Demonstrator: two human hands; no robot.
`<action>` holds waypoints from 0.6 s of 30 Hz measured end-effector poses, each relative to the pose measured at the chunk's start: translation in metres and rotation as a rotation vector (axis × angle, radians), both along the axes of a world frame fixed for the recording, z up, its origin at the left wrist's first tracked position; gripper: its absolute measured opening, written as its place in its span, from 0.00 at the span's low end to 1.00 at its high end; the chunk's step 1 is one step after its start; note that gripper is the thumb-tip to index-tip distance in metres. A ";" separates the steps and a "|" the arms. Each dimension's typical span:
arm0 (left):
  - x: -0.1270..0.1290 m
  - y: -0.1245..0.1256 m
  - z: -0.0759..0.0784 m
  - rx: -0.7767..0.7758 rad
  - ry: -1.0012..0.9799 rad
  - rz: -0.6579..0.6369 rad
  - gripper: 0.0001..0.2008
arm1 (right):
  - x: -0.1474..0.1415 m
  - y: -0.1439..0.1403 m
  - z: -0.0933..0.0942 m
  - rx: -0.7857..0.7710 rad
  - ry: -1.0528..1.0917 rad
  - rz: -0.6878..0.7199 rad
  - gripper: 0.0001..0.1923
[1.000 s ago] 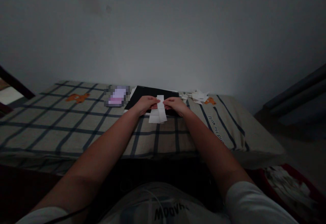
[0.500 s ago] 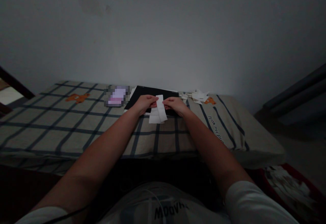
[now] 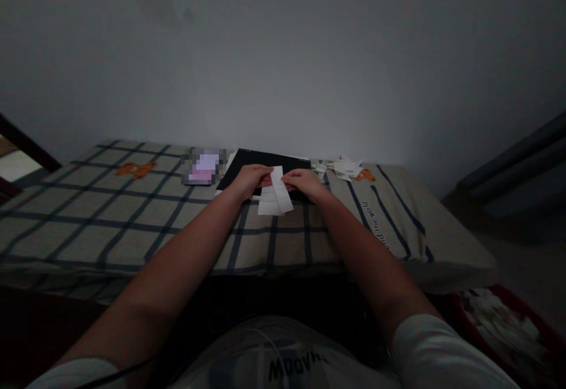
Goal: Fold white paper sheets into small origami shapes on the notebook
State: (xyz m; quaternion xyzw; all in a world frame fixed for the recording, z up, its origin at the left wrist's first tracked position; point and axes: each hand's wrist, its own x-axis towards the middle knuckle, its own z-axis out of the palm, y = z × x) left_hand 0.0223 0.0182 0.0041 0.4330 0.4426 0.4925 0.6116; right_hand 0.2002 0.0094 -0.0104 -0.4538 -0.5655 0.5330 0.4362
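Wall (image 3: pixel 283 59), plain and pale, fills the upper half of the view. Bed (image 3: pixel 110 218) below it, covered in a beige sheet checked with dark blue lines and printed with small orange bear figures (image 3: pixel 135 169). Dark board (image 3: pixel 260 165), flat on the bed near the wall, partly hidden behind the hands. Blurred pinkish patch (image 3: pixel 203 167), just left of the board; what it is cannot be told. Heap of white paper scraps (image 3: pixel 342 167), right of the board, close to the wall. Left hand (image 3: pixel 250 180) and right hand (image 3: pixel 305 183), bare forearms stretched out from white short sleeves, meeting over the near edge of the board. Paper strip (image 3: pixel 278 191), white and creased crosswise, hangs slightly tilted between the two hands above the sheet; left-hand fingers (image 3: pixel 264 172) pinch its upper left edge, right-hand fingers (image 3: pixel 289 181) pinch its right edge. A second white piece shows just behind and left of the strip's lower end.
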 end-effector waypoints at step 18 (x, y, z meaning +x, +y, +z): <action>-0.001 -0.006 0.000 0.043 0.190 -0.099 0.07 | 0.005 0.004 0.000 0.029 0.041 -0.041 0.02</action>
